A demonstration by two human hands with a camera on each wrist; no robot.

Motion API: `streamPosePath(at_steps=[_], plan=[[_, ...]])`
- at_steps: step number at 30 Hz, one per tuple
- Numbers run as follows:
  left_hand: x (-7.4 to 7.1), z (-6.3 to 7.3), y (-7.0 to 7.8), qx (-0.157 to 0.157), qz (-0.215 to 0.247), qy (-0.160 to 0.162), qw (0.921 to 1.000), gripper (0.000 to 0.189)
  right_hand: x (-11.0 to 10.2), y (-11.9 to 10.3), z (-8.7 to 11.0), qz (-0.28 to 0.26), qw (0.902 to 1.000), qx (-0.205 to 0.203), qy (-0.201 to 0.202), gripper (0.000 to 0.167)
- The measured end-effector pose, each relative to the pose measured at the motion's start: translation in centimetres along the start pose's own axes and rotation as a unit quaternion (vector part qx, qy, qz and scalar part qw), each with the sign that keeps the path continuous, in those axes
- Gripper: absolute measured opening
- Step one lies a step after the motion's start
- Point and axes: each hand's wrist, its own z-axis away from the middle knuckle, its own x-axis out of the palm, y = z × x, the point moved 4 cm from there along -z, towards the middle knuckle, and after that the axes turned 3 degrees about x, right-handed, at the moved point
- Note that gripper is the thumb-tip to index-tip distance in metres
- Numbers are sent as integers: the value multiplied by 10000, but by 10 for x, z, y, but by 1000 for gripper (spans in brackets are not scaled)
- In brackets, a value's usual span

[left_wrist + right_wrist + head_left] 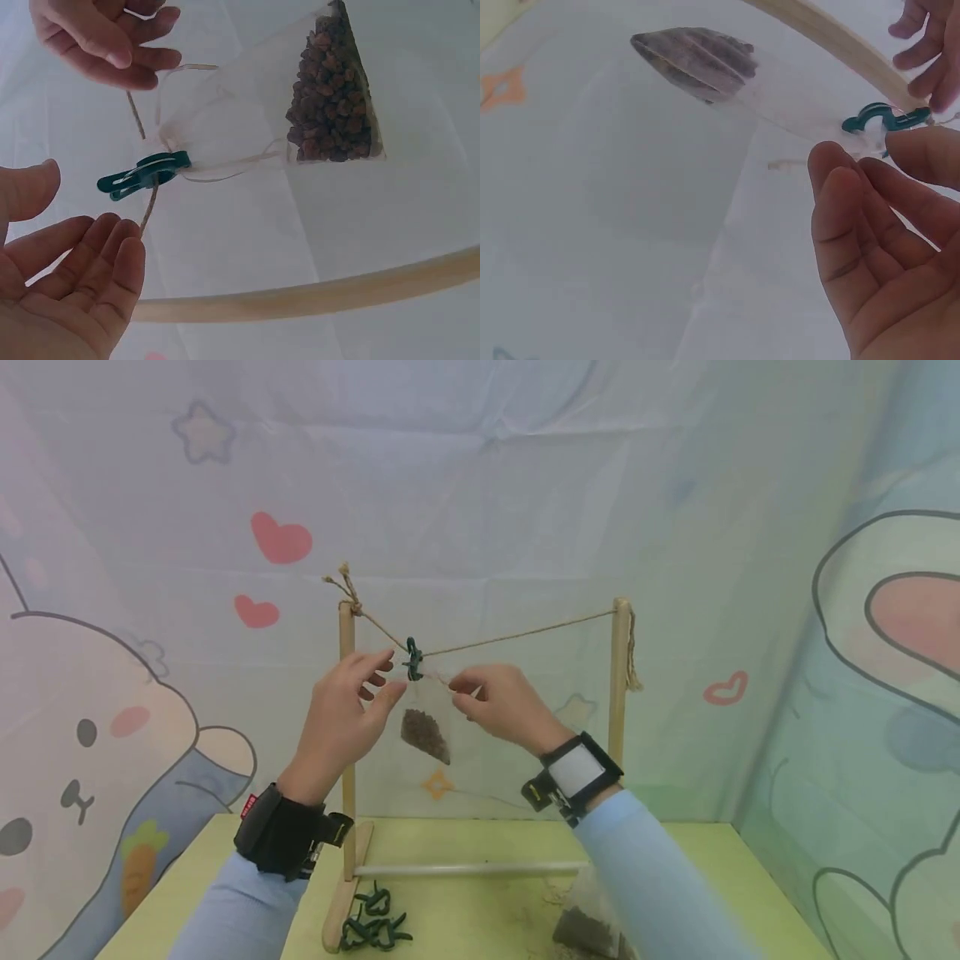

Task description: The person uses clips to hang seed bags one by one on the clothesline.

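A small sheer drawstring bag, its bottom filled with brown bits, hangs from a rope. A dark green clip grips the bag's gathered neck at the rope. My left hand is just left of the clip, with its fingers relaxed and thumb apart from them. To the clip's right is my right hand, fingers loosely bent close to the bag's pale cord. In the left wrist view, the bag's dark brown granules show through the mesh, and the cord loops out beside the right fingertips.
The rope spans two wooden posts, sagging at the clip. Several green clips lie by the frame's left foot on the yellow table. Another filled bag lies at the front right, partly behind my right sleeve. A cartoon-printed cloth hangs behind.
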Motion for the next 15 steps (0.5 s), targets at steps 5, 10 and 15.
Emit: streamPosePath(at_steps=[5,10,15], plan=[[-6,19,7,344,-362,122,9987,46,-8,8,27,288,9980,-354,433,23],[-6,41,15,555,-853,274,9944,49,-9,23,60,257,9926,-560,1043,22],[1,65,15,478,-1228,345,9907,50,-3,41,95,177,9856,-573,1584,21]])
